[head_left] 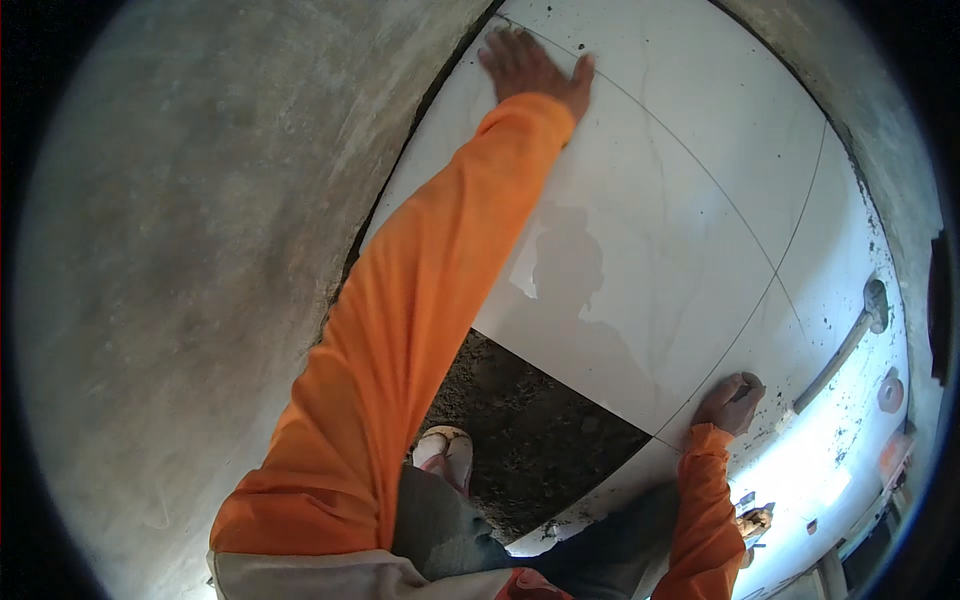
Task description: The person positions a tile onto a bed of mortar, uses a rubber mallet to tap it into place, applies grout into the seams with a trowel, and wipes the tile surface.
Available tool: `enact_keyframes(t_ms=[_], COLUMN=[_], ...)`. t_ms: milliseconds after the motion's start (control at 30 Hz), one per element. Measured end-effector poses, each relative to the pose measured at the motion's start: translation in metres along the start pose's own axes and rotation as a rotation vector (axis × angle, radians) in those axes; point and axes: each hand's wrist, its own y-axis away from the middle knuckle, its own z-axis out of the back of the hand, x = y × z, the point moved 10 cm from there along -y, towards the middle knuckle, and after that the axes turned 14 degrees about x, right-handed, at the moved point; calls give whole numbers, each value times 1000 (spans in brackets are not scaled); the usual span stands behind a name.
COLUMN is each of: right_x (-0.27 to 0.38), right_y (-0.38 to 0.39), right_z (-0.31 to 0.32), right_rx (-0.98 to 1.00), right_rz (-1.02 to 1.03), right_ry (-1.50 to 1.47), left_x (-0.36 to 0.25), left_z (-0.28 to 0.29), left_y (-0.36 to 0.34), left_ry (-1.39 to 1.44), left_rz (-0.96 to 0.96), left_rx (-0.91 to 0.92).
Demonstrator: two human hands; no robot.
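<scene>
My left arm, in an orange sleeve, reaches far forward along the wall. At its end my left hand (532, 72) lies flat on a large glossy white tile (610, 240), fingers spread, near the tile's far joint. My right hand (730, 403) rests lower on the right, on the neighbouring white tile (770, 365), just beyond the joint between the two. Its fingers are curled in, and a dark patch shows among them; whether that is an object or shadow I cannot tell. A mallet (838, 358) with a dark head lies to the right of this hand.
Dark bare mortar bed (545, 425) shows between the tile's near edge and my legs, with my foot (445, 450) at its left side. A rough grey wall (200, 220) rises on the left. Further right lie a round disc (891, 393) and small yellowish items (755, 520).
</scene>
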Motion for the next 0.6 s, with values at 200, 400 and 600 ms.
enact_keyframes(t_ms=[200,400,600], right_x=[-21,-1,4], right_y=[-9,-3,-4], right_z=[2,1,8], right_rx=[4,18,-90], right_rz=[-38,74,128], right_ry=[55,48,46], left_x=[-142,-61,-196], left_z=[39,-9,-21], left_y=[38,-84,-58], left_ry=[732,2,395], left_rz=[-379,251,-165], left_rx=[62,169,108])
